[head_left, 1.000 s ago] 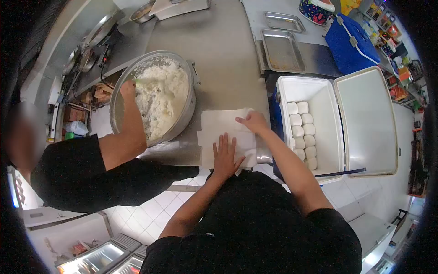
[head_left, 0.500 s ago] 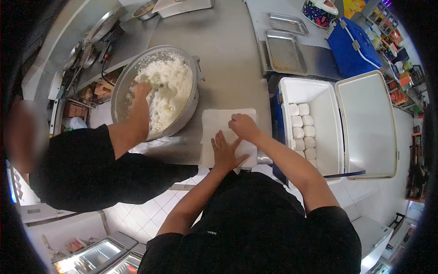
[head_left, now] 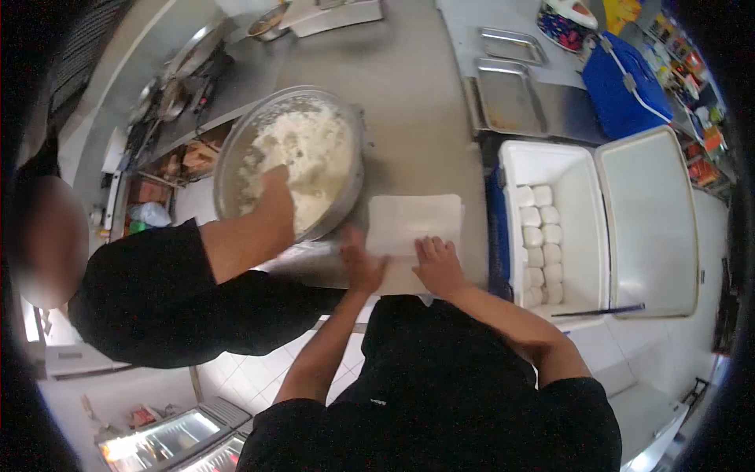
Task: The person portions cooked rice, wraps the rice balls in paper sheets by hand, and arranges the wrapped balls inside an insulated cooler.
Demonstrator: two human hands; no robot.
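Observation:
White paper sheets [head_left: 414, 220] lie on the steel table in front of me. My right hand [head_left: 439, 267] rests on their near right part, its fingers stretched out. Beside the left edge of the paper is my left hand [head_left: 363, 266], blurred, with the thumb apart from the fingers; I see nothing held in it. To the left stands a big metal pot [head_left: 228, 169] of white, rice-like food [head_left: 314, 145]. A co-worker's hand [head_left: 275, 187] reaches into that food.
At my right stands an open cooler [head_left: 582, 228] with rows of white bundles [head_left: 543, 244], its lid [head_left: 653, 224] swung outward. Beyond are metal trays [head_left: 510, 98] and a blue cooler [head_left: 625, 86]. The co-worker's arm [head_left: 244, 240] is close on my left.
My left hand has slid left off the middle of the paper. My right hand has come down nearer me, its fingers now flat on the sheet. The view has shifted slightly.

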